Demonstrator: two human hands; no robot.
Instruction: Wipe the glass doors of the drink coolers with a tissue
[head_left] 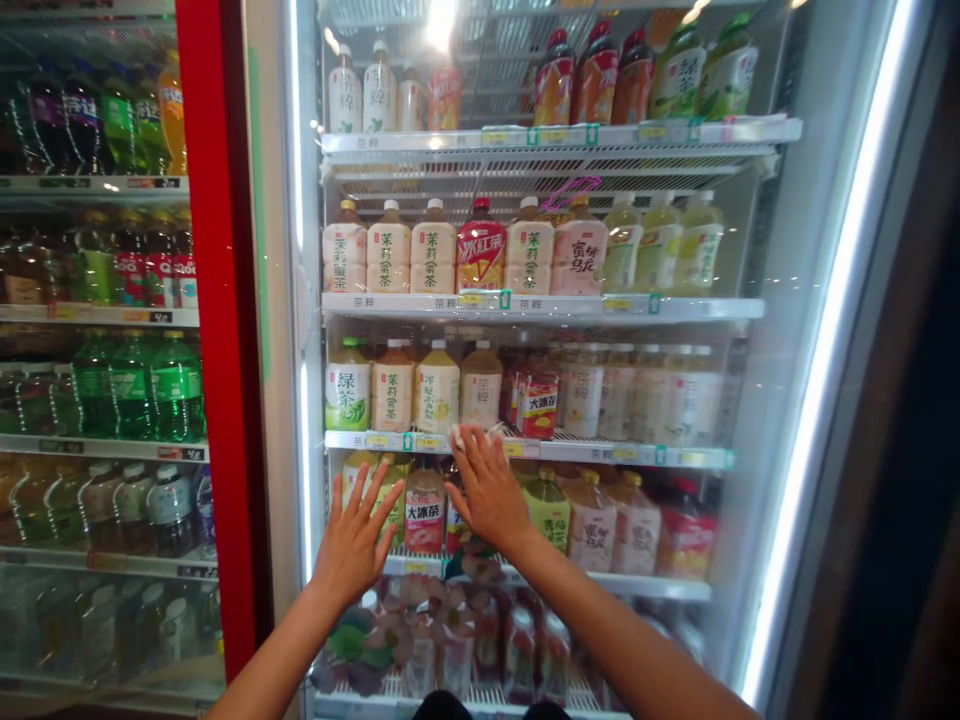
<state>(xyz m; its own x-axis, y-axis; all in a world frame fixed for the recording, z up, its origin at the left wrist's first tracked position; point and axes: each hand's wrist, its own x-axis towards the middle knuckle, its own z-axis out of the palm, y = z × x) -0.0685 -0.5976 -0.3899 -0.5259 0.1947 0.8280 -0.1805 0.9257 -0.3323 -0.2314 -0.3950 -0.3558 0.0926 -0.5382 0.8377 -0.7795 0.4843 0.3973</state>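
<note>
My left hand (354,535) is raised with its fingers spread, palm toward the glass door (525,400) of a lit drinks cooler, and holds nothing. Whether its palm touches the pane cannot be made out. To the right of it and a little higher, my right hand (489,492) lies nearly flat against the glass, over a crumpled white tissue (457,433). Bits of the tissue stick out around the fingertips; the rest is hidden under the hand. Behind the glass between the hands stands a red-labelled tea bottle (424,515).
Rows of bottled tea (433,248) fill several shelves behind the pane. A bright light strip (832,330) runs down the right side. On the left, past a red frame (225,330), another cooler holds green soda bottles (176,385). Reflections blur the lowest shelf.
</note>
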